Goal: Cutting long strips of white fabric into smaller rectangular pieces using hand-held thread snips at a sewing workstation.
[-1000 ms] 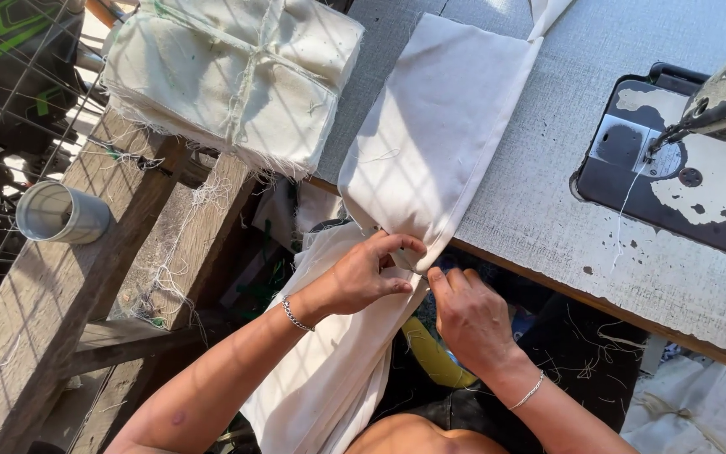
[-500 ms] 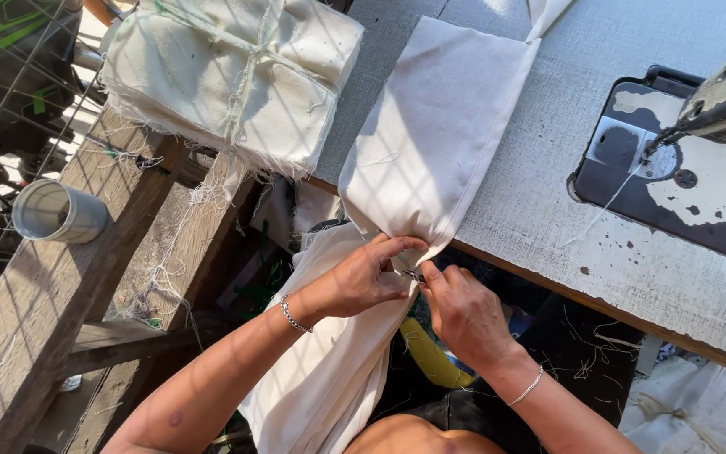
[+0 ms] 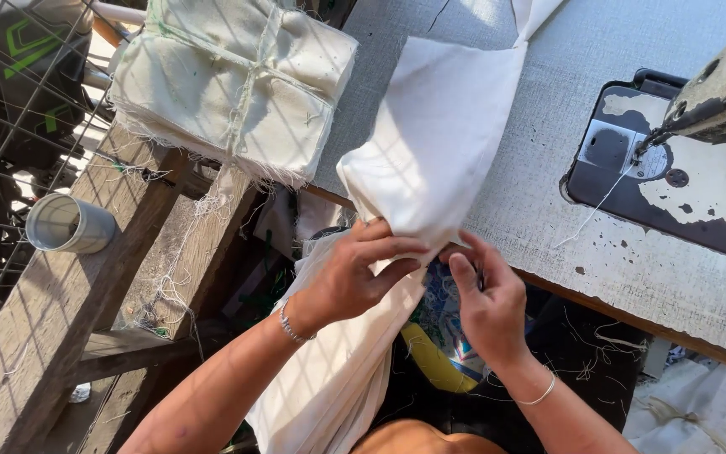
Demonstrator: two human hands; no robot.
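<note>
A long piece of white cloth (image 3: pixel 443 134) lies across the grey sewing table (image 3: pixel 548 210) and hangs over its near edge toward my lap. My left hand (image 3: pixel 359 273), with a thin bracelet on the wrist, grips the gathered cloth at the table's edge. My right hand (image 3: pixel 485 298) pinches the same cloth from the right, its fingertips touching those of my left hand. The lower part of the cloth (image 3: pixel 329 387) drapes under my left forearm.
A sewing machine (image 3: pixel 699 118) with a worn black base stands at the right, thread trailing from its needle. A tied bundle of cream fabric pieces (image 3: pixel 233 80) rests on a wooden bench (image 3: pixel 69 303). A white cup (image 3: pixel 69 224) stands at the left by wire mesh.
My hands have come together on the cloth at the table's edge. The right hand has moved up to meet the left. The cloth has bunched more.
</note>
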